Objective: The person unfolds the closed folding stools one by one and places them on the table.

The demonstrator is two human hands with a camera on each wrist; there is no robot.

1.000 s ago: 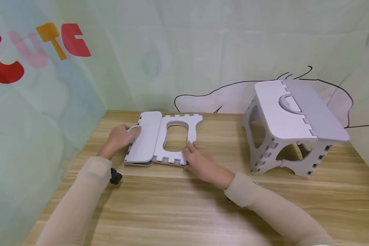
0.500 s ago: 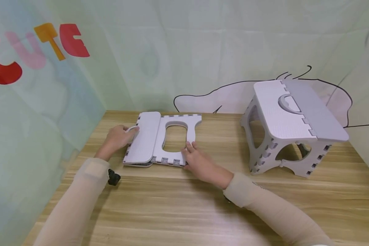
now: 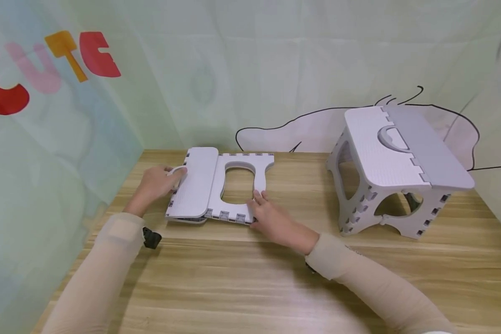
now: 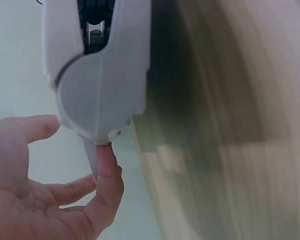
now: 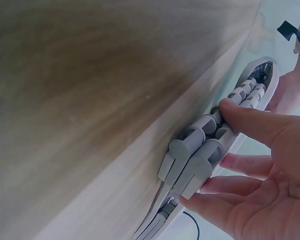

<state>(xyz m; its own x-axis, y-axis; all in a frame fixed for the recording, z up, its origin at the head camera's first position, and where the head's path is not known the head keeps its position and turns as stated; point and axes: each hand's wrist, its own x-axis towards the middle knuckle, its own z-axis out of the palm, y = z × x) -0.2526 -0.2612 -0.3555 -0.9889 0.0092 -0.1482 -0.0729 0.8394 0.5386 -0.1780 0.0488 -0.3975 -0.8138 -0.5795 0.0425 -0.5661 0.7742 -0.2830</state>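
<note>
A folded white and grey folding stool [image 3: 198,181] lies flat on the wooden table, its seat panel at the left and its cut-out legs at the right. At the stool's left edge, my left hand [image 3: 156,182] has its fingers curled at the white carry handle [image 3: 175,170]. The left wrist view shows a fingertip [image 4: 106,157] hooked at that end. My right hand [image 3: 273,220] grips the near right corner of the legs. In the right wrist view the thumb [image 5: 250,120] presses one face, with the other fingers on the opposite side.
A second folding stool [image 3: 392,153], unfolded, stands upright at the right. Its seat has one white and one grey half. Fabric backdrops [image 3: 275,69] rise behind the wooden table [image 3: 217,287] and at its left side. Black wrist gear [image 3: 152,238] hangs by the left sleeve.
My left hand has shifted very slightly to the left at the handle, and the seat panel's far edge sits a little higher in view. My right hand keeps its hold.
</note>
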